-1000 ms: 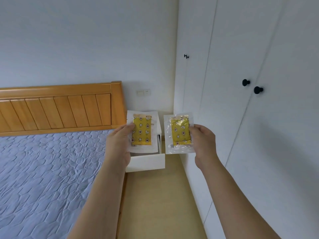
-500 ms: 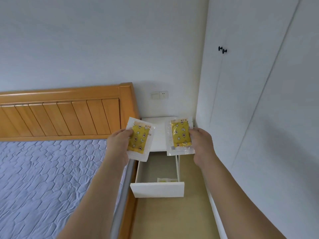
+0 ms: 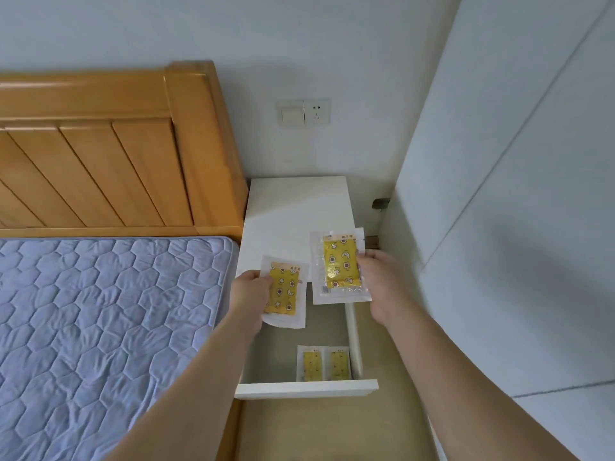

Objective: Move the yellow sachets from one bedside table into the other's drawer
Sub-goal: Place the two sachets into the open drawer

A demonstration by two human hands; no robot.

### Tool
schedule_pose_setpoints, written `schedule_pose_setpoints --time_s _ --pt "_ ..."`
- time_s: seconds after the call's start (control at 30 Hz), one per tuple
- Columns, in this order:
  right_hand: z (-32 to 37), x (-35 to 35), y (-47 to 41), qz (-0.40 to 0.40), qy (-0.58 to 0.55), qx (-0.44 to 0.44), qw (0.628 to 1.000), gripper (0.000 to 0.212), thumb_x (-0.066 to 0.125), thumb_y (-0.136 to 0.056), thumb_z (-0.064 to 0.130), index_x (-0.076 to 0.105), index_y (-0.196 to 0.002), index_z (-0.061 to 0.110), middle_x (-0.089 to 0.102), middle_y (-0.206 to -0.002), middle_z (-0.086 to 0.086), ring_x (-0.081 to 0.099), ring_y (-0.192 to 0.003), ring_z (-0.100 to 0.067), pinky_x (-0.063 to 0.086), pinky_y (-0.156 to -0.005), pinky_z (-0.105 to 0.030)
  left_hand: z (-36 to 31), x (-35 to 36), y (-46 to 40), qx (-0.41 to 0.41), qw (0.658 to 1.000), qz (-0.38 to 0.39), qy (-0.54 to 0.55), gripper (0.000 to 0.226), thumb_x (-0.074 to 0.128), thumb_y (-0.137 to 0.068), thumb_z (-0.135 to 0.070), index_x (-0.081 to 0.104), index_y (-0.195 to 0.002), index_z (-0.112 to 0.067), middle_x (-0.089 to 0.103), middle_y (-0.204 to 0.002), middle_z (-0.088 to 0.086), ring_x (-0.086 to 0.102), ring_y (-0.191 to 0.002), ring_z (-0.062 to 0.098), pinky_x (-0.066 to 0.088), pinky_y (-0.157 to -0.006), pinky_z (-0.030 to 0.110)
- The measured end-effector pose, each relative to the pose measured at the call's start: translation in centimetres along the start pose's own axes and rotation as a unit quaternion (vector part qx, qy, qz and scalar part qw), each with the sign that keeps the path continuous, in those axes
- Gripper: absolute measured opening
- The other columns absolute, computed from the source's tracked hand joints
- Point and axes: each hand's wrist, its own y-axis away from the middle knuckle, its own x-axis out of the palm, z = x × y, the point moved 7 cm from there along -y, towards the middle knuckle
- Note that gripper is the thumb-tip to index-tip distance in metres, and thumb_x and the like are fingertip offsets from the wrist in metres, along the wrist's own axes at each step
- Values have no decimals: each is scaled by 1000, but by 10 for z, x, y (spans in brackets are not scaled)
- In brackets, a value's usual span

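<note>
A white bedside table (image 3: 293, 211) stands in the corner with its drawer (image 3: 306, 389) pulled open. Two yellow sachets (image 3: 325, 364) lie side by side at the drawer's front right. My left hand (image 3: 249, 296) pinches another yellow sachet in a clear wrapper (image 3: 284, 294) by its left edge, above the drawer's rear left. My right hand (image 3: 382, 281) pinches a second wrapped yellow sachet (image 3: 339, 266) by its right edge, over the table's front edge.
A bed with a blue quilted mattress (image 3: 100, 327) and wooden headboard (image 3: 109, 151) is on the left. White wardrobe doors (image 3: 515, 227) close in on the right. A wall switch and socket (image 3: 304, 112) sit above the table. Beige floor (image 3: 332, 430) lies below the drawer.
The view has closed in and tilted down onto the open drawer. Both hands have lowered with their sachets toward it, and the two sachets lying inside now show.
</note>
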Motion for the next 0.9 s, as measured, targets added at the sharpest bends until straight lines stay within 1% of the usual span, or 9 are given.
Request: schedule_pose_setpoints --time_s 0.17,0.23,0.33,0.47,0.6,0.67,0.73,0.83,0.9 --pt "-104 31 -105 20 53 60 997 18 50 -99 16 67 -100 16 72 -98 -3 69 -93 -23 54 -91 -46 103 44 -116 -46 989 8 -142 20 44 -98 -11 63 -104 -13 68 -97 7 64 -85 21 54 -70 34" --pt "-150 40 -138 32 76 76 994 17 51 -99 15 67 -101 14 72 -95 -2 69 -90 -20 56 -85 -40 151 56 -152 -66 977 12 -203 19 43 -99 -12 60 -107 -15 66 -102 5 63 -85 18 49 -58 26" --pt "-216 51 -176 41 96 109 989 14 51 -100 15 65 -95 16 69 -93 -1 66 -84 -16 53 -71 -31 222 69 -191 -108 959 35 -258 21 41 -99 -9 57 -112 -11 65 -104 7 64 -85 19 50 -58 27" --pt "-292 63 -209 40 133 158 978 17 52 -98 18 64 -87 20 71 -95 -8 70 -92 -32 57 -87 -50 296 81 -228 -166 939 50 -297 26 39 -96 -7 59 -111 -2 63 -90 9 62 -80 20 49 -64 30" --pt "-336 70 -232 26 169 177 969 20 49 -97 14 59 -104 -2 66 -103 -24 66 -87 -42 46 -69 -34 331 94 -254 -194 915 58 -348 31 40 -99 -9 57 -122 3 60 -98 12 61 -105 32 42 -75 30" --pt "-350 72 -239 28 181 188 965 22 48 -96 13 58 -106 -4 61 -86 -19 53 -72 -27 40 -64 -31 345 100 -263 -206 904 69 -369 33 41 -98 -7 57 -125 1 63 -117 15 62 -111 31 46 -76 30" --pt "-363 73 -244 27 190 201 960 21 48 -96 12 57 -106 -5 54 -82 -11 46 -73 -21 38 -61 -29 358 103 -269 -212 900 77 -372 30 43 -95 -4 62 -117 -2 66 -116 15 64 -105 30 51 -79 32" --pt "-377 75 -245 25 199 217 955 20 48 -96 11 59 -107 -2 64 -97 -21 54 -77 -24 45 -70 -32 359 105 -269 -195 898 77 -385 26 46 -92 -4 68 -106 -5 68 -106 12 66 -97 28 54 -78 32" --pt "-382 80 -241 17 196 228 954 18 49 -96 11 59 -106 1 63 -110 -21 65 -95 -36 53 -86 -43 351 104 -266 -185 889 76 -411 22 47 -93 -4 66 -104 -4 65 -98 9 64 -90 27 50 -70 30"
